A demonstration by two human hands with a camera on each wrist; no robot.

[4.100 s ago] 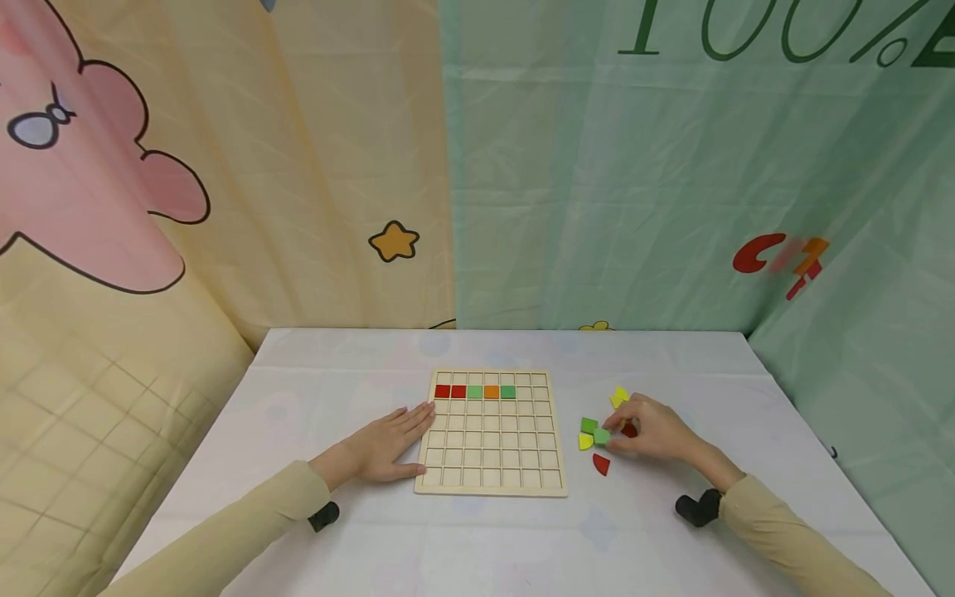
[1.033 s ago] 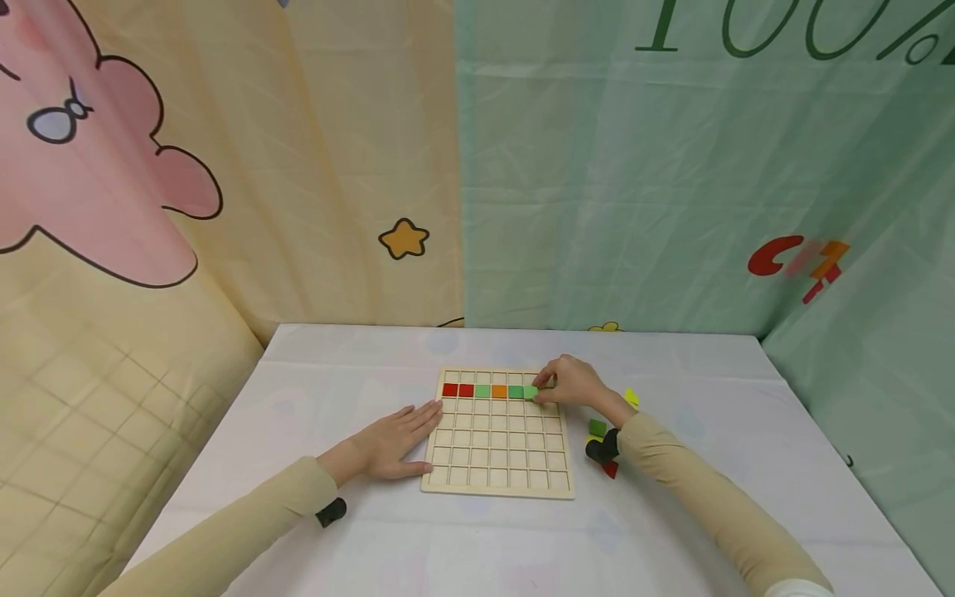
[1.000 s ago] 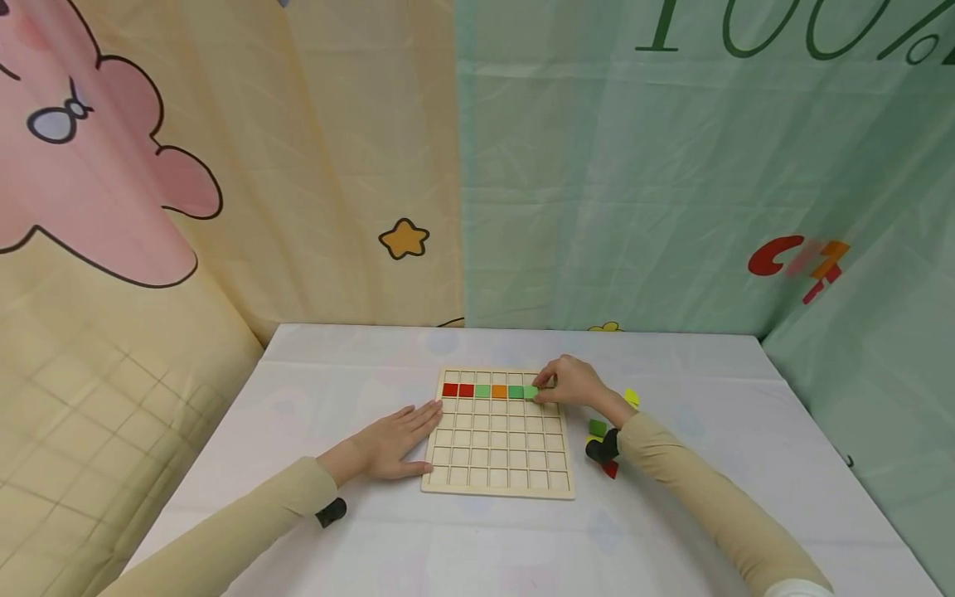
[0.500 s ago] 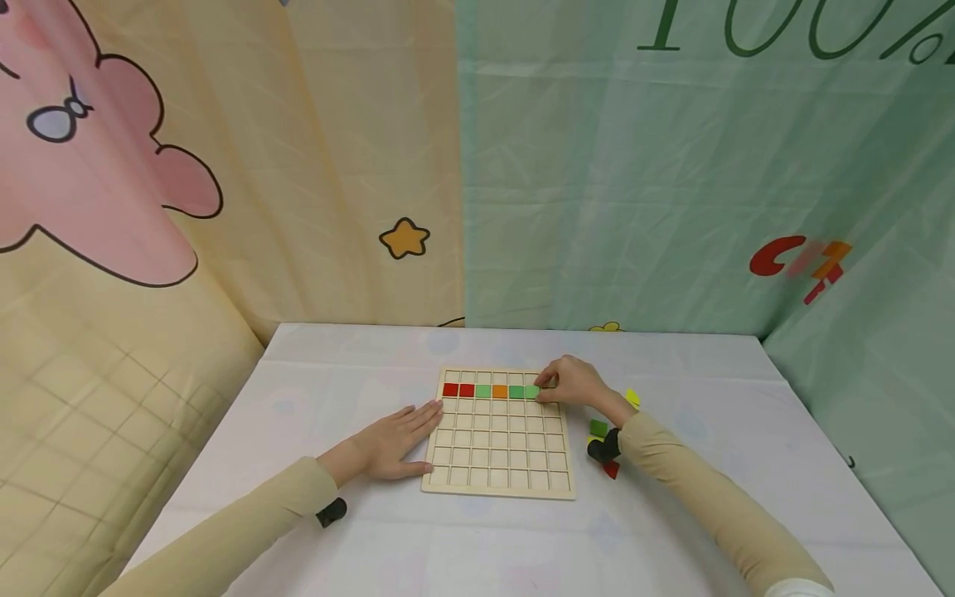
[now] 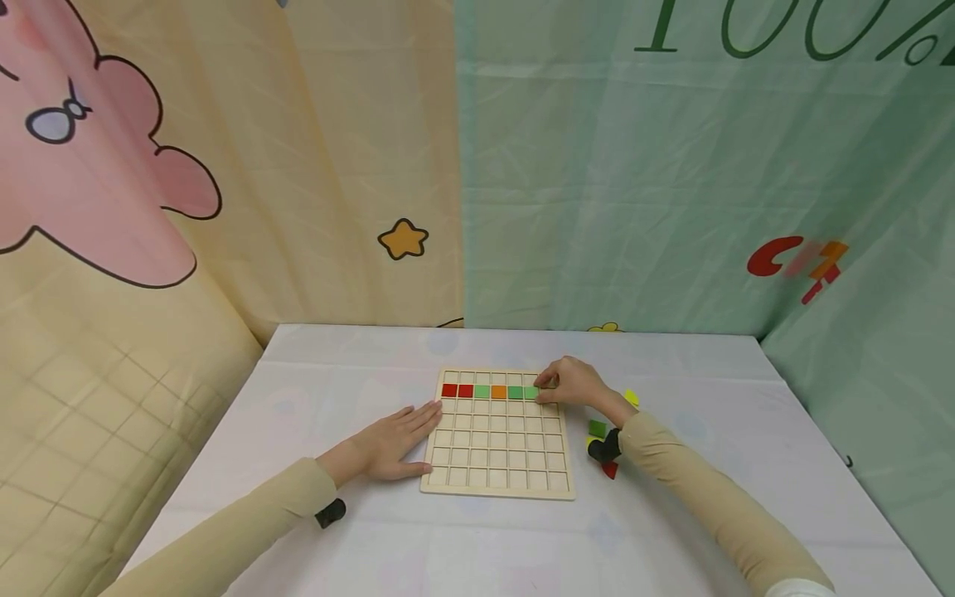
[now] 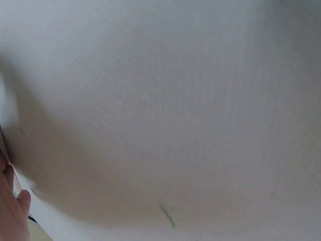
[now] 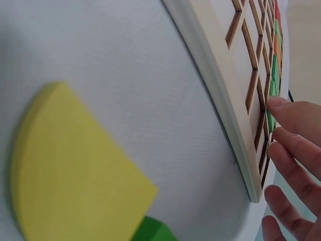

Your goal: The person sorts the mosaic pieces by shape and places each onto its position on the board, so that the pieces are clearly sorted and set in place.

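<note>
A wooden grid board (image 5: 494, 495) lies on the white table, a row of red, green and orange square tiles in its second row from the far side. My left hand (image 5: 391, 444) rests with straight, spread fingers along the board's left edge; only part of it shows in the left wrist view. My right hand (image 5: 574, 383) is over the board's far right, thumb and forefinger pinching the light green tile (image 5: 530, 393) at the row's right end. In the right wrist view that green tile (image 7: 271, 120) sits at the thumb tip, the other fingers loosely bent.
Right of the board lie a dark green square (image 5: 597, 429), a red piece (image 5: 610, 470) and a yellow piece (image 5: 631, 398). The right wrist camera (image 5: 604, 448) partly covers this group. A yellow quarter-round piece (image 7: 75, 170) looms close in the right wrist view.
My right hand has carried the light green tile from the loose pieces leftward to the board. Over the last second the tile has settled into line with the row. My left hand stays put.
</note>
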